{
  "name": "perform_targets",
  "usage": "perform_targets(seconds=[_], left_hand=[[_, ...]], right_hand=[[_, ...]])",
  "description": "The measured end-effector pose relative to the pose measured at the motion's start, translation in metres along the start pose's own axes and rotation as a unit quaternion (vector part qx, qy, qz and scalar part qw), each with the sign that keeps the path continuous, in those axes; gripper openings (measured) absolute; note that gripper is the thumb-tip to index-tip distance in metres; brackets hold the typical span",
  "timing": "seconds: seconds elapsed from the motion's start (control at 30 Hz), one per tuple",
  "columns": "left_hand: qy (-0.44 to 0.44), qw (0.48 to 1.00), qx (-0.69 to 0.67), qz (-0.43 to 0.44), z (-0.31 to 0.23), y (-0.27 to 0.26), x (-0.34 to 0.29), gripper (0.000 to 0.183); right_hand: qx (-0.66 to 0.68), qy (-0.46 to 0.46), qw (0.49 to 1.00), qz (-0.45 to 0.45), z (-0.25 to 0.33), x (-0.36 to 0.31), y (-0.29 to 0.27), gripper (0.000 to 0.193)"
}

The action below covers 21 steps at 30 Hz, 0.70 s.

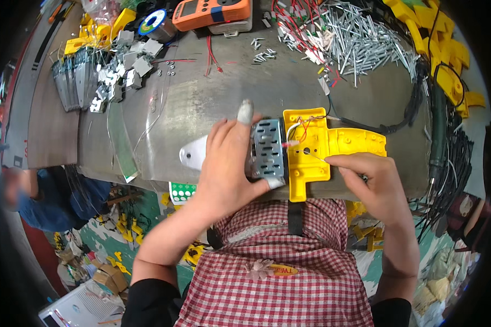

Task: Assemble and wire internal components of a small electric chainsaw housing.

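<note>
My left hand (229, 158) lies over a perforated metal guard (268, 147), thumb and fingers gripping its two edges. Pale finger covers sit on its thumb and one fingertip. A flat silver plate (193, 155) with a hole sticks out left of that hand. Against the guard's right side lies a yellow plastic housing half (311, 163), its inside facing up, with red and white wires (300, 129) in it. My right hand (368, 177) is closed in a pinch at the housing, on a thin metal piece (316, 157) whose tip is near the housing's central hole.
Along the back lie a heap of screws (360, 46), an orange multimeter (213, 12), a solder spool (155, 24) and grey metal parts (131, 60). A black cable (387, 128) runs from the housing to the right. More yellow housings (447, 49) stand far right. Another person (65, 201) sits at left.
</note>
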<state>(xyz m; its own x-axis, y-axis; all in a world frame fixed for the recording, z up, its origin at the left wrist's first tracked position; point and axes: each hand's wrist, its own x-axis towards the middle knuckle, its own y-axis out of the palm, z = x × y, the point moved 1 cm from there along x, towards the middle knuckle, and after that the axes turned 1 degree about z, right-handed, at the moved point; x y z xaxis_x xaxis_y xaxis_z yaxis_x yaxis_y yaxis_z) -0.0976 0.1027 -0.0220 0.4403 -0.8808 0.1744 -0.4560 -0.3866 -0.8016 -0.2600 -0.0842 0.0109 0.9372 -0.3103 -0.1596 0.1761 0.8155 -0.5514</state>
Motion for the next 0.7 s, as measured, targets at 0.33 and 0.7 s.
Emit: perform_targets(seconds=[0.33,0.7], left_hand=[[-0.066,0.997,0.042,0.001,-0.01,0.008,0.036,0.057],[-0.112,0.993,0.03,-0.038,-0.013,0.017,0.043,0.039]], right_hand=[[-0.116,-0.094,0.986,-0.078,0.006,0.006,0.023,0.019],[-0.235,-0.067,0.967,-0.067,0.038,0.002,0.067,0.023]])
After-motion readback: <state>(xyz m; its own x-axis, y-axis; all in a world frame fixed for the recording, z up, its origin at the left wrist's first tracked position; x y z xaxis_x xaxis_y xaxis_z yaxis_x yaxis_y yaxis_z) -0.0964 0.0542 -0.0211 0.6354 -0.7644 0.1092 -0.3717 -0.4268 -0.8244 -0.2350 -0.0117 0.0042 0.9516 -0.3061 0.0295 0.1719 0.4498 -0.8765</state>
